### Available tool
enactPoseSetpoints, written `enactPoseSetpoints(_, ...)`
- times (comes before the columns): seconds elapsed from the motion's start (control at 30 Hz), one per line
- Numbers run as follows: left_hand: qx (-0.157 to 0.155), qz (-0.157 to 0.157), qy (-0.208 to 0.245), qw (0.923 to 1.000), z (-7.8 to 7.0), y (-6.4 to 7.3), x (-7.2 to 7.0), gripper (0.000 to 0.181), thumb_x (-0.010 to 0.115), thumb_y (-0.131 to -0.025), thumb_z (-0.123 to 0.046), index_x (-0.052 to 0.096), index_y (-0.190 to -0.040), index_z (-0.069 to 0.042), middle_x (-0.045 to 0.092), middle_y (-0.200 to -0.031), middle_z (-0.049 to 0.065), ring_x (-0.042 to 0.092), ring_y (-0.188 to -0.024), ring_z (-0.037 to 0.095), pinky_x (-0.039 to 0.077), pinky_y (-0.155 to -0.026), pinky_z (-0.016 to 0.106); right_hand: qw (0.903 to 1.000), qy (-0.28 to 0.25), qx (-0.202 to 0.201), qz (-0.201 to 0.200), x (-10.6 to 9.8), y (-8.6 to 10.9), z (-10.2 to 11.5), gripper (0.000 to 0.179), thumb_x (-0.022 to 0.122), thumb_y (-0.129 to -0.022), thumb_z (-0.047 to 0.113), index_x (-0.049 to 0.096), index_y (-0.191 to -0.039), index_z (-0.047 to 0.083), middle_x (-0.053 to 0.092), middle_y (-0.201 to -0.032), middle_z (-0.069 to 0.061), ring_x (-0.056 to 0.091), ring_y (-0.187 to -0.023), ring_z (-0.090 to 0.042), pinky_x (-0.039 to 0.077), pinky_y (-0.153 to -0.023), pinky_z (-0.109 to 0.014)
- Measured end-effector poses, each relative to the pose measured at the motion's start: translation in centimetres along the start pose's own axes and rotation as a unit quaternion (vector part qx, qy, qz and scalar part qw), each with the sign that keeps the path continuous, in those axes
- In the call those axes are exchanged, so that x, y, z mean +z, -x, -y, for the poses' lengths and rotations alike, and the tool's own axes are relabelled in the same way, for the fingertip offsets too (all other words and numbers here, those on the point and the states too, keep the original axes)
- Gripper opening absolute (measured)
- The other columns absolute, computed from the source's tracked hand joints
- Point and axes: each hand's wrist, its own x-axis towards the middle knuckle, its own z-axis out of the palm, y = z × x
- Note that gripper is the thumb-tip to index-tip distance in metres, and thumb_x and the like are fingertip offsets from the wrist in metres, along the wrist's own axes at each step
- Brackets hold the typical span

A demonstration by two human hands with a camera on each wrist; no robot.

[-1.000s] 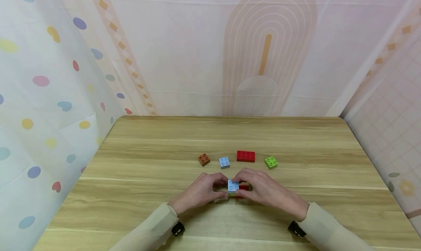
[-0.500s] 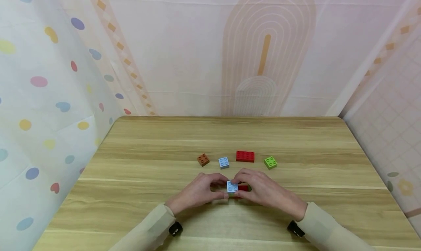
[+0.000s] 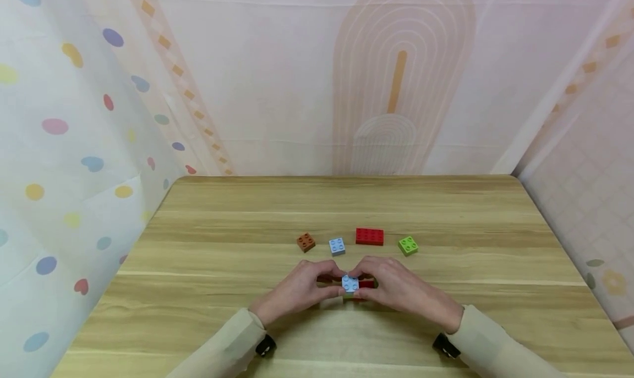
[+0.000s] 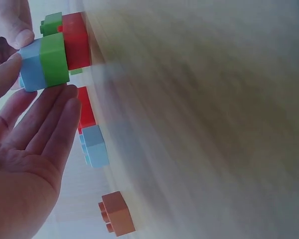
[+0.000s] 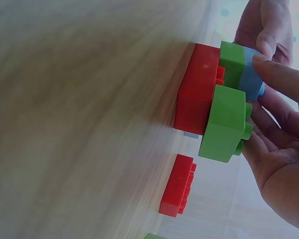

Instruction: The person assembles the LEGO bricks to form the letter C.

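Observation:
A light blue brick sits on top of a green brick, which stands on the left end of a long red brick. On the red brick's other end is a second green brick. My left hand pinches the light blue brick from the left, its thumb on the near side and its fingers at the far side. From the right, my right hand pinches the same brick between thumb and fingertips. The hands partly cover the stack in the head view.
Behind the hands lie a brown brick, a loose light blue brick, a loose red brick and a loose green brick. The wooden table meets patterned cloth at its back and sides.
Both hands keep their grip on the light blue brick, with only a slight shift of the fingertips. The loose bricks lie where they were; the head view has moved slightly.

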Motion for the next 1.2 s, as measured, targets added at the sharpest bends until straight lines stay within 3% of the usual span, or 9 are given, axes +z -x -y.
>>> enactPoseSetpoints(0.53,-0.017,0.002,-0.023,0.9996,-0.4,0.1,-0.3,0.023,0.072,-0.092,-0.029,0.068,-0.112,-0.018,0.070,-0.110,-0.008,0.065,-0.104,0.010,0.052,-0.089,0.026,0.9996,0.023,0.012,-0.006,0.0,0.1,-0.1,0.029,0.079,-0.087,0.028,0.070,-0.110,0.014,0.070,-0.102,0.008,0.065,-0.092,-0.007,0.055,-0.077,-0.027)
enactPoseSetpoints(0.87,-0.020,-0.003,-0.029,0.9994,-0.4,0.3,-0.3,0.026,0.072,-0.093,-0.031,0.068,-0.115,-0.018,0.069,-0.112,-0.008,0.064,-0.107,0.011,0.052,-0.092,0.030,0.9998,0.005,0.019,0.005,-0.1,0.3,-0.1,0.025,0.076,-0.089,0.024,0.070,-0.111,0.012,0.070,-0.100,0.007,0.063,-0.087,-0.006,0.056,-0.076,-0.029)
enactPoseSetpoints(0.97,-0.010,-0.020,-0.031,0.9993,-0.3,0.5,-0.6,0.028,0.070,-0.094,-0.028,0.068,-0.118,-0.014,0.069,-0.116,-0.007,0.063,-0.110,0.013,0.051,-0.095,0.034,0.9997,0.009,0.020,0.004,-0.1,0.3,-0.1,0.026,0.076,-0.089,0.025,0.070,-0.111,0.012,0.070,-0.100,0.007,0.062,-0.086,-0.005,0.055,-0.075,-0.028)
enactPoseSetpoints(1.2,0.041,-0.114,-0.047,0.9915,0.1,0.7,-1.6,0.025,0.071,-0.093,-0.017,0.068,-0.117,-0.010,0.068,-0.117,-0.005,0.060,-0.114,0.011,0.049,-0.098,0.041,0.9995,0.024,0.020,0.005,-0.2,0.4,-0.1,0.029,0.076,-0.089,0.028,0.070,-0.112,0.012,0.069,-0.100,0.005,0.059,-0.083,-0.005,0.054,-0.075,-0.026)
